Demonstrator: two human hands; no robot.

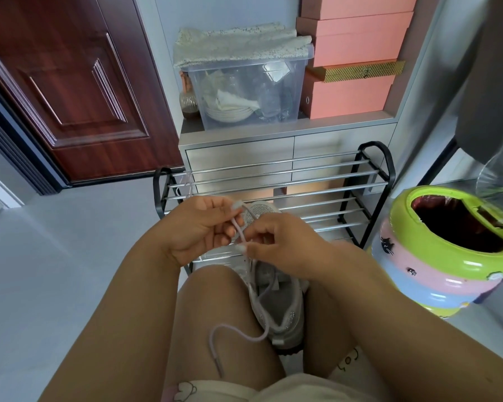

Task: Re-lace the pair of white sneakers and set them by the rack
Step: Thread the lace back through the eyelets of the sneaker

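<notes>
A white sneaker [276, 303] sits between the person's knees, toe pointing far toward the shoe rack [273, 192], heel near. The left hand [201, 227] curls its fingers around a pale lace [238, 227] and holds it above the toe of the sneaker. The right hand [285, 242] pinches the same lace just below, between thumb and forefinger; the two hands are just beside each other. The loose end of the lace trails out of the sneaker and lies across the left thigh, its tip pointing near. Only one sneaker is visible. The rack, black-framed with metal rails, stands against a grey cabinet [244, 146] at the far side. A clear plastic bin [244, 91] rests on the cabinet, with pink boxes [355, 68] stacked to its right. A round green, pink and blue waste bin [442, 250] stands on the floor to the right of the rack. A dark red door [70, 82] is at the far left.
</notes>
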